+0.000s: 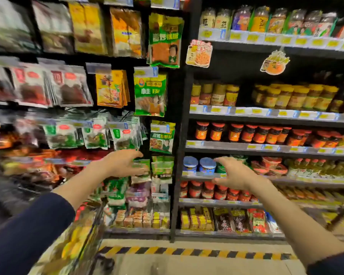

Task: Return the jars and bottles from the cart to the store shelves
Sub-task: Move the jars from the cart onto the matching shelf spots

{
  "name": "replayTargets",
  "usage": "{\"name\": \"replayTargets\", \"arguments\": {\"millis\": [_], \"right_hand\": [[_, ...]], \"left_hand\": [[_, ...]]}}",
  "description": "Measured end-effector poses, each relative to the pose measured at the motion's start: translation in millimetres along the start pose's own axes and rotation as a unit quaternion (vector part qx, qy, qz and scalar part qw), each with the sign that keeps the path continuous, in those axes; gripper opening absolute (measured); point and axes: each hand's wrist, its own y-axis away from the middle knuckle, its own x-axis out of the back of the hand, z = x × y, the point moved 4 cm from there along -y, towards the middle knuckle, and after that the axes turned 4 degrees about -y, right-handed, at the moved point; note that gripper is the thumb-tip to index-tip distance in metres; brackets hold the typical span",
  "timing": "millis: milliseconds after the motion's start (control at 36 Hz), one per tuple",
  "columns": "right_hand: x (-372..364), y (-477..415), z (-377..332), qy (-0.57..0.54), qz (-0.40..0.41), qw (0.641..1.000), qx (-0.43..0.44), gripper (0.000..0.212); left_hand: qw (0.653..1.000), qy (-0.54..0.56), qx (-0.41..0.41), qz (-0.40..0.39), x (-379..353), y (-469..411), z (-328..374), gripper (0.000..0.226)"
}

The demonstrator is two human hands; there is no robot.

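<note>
Left hand (123,162): is hovering open, fingers loosely curved, holding nothing, in front of the green packets (162,169).
Right hand (236,173): is spreading wide, thumb low and fingers high, empty, just beside the blue jars (199,165); whether it is touching the shelf (197,174) cannot be told.
Cart (74,245): is sitting at lower left, blurred; yellow goods are showing inside, but jars or bottles cannot be made out.
Shelves: are carrying close rows of jars, such as the red jars (246,133) one level above the right hand.
Done: judging by the empty hands at shelf height, one item is probably sitting in place already.
Left: the cart is looking far from emptied, so more trips are likely waiting.
</note>
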Motion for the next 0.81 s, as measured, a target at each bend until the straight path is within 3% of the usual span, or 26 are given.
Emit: {"name": "replayTargets", "arguments": {"millis": [444,806], "right_hand": [[-28,-180,-223,0.015,-0.064,0.969,0.24,0.079],[-78,-284,-370,0.04,-0.112,0.891,0.439,0.081]], "left_hand": [[0.974,0.032,0.221,-0.027,-33,97,-196,0.065],[0.894,0.072,0.44,-0.03,-77,178,-272,0.063]]}}
